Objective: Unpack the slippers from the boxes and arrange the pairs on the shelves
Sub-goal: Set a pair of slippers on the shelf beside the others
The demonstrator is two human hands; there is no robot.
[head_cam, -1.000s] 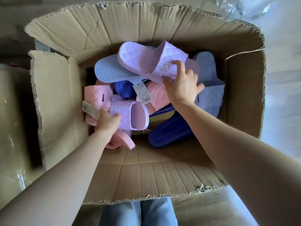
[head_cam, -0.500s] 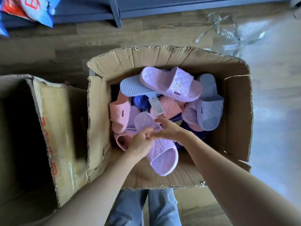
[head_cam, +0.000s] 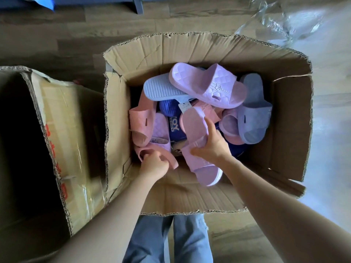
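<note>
An open cardboard box on the floor holds several slippers in lilac, pink, grey-blue and dark blue. My right hand grips a lilac slipper across its strap, near the box's front. My left hand has its fingers curled round the edge of a pink slipper at the front left of the pile. Another lilac slipper lies on top at the back, over a pale blue sole. A grey-blue slipper lies at the right.
A second open cardboard box stands close on the left, its inside dark. Crumpled clear plastic wrap lies on the wooden floor at the back right. A grey shelf leg stands at the back. My legs in jeans are below the box.
The view has pulled back from the box. My right hand left the top lilac slipper and took the one my left hand held. My left hand moved onto a pink slipper.
</note>
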